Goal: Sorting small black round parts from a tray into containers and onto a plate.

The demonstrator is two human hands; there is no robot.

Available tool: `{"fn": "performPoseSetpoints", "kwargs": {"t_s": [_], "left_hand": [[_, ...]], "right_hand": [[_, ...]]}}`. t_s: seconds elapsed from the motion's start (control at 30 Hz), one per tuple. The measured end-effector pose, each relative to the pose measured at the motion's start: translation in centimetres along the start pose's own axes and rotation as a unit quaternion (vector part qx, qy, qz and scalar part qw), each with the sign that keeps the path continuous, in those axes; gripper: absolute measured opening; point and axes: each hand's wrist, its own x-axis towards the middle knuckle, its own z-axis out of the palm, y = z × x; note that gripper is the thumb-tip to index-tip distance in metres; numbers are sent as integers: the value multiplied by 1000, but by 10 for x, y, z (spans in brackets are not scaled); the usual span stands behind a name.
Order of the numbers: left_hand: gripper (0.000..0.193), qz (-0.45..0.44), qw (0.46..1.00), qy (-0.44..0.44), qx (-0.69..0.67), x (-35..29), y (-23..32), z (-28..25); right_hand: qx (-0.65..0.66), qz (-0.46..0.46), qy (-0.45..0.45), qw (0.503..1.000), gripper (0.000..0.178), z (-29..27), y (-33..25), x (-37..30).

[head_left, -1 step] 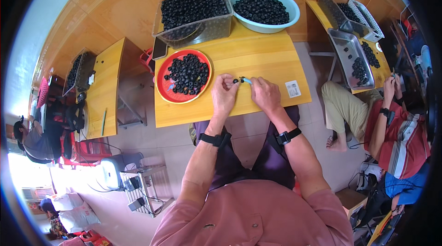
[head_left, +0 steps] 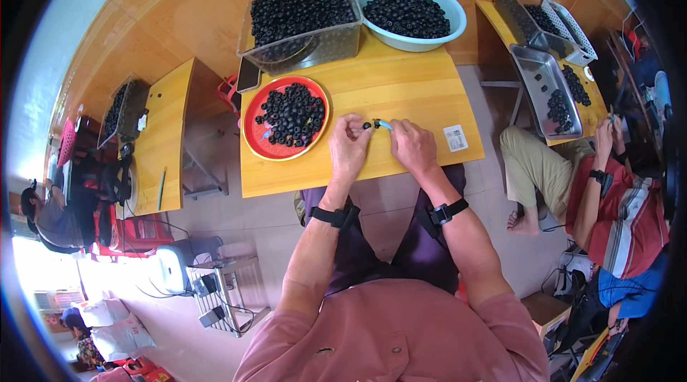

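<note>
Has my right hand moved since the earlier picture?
No: the right hand shows no visible shift, still left of the white label on the yellow table.

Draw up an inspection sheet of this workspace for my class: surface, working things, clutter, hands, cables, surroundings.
Surface: yellow wooden table.
Working things: round red tray with small black pieces; clear bin and pale blue basin behind, both holding many more.
Clutter: dark flat rectangular object beside the bin; white label at right.
Hands: left hand holds one black piece at its fingertips; right hand holds a blue tool.
Cables: dark cables around the metal rack, lower left.
Surroundings: side tables left and right; co-worker seated at right.
</note>
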Motion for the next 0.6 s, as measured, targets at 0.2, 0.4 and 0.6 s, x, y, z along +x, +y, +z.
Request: {"fn": "performPoseSetpoints", "kwargs": {"t_s": [0.2, 0.4, 0.6], "left_hand": [[36, 13, 1000, -2, 14, 1, -5, -3], [35, 29, 998, -8, 50, 1, 1, -3], [35, 38, 997, -15, 69, 1, 5, -4]], "right_hand": [[9, -9, 9, 1000, 4, -2, -4, 1], [26, -40, 7, 999, 5, -6, -5, 1], [28, -43, -1, 999, 6, -5, -4, 1]]}}
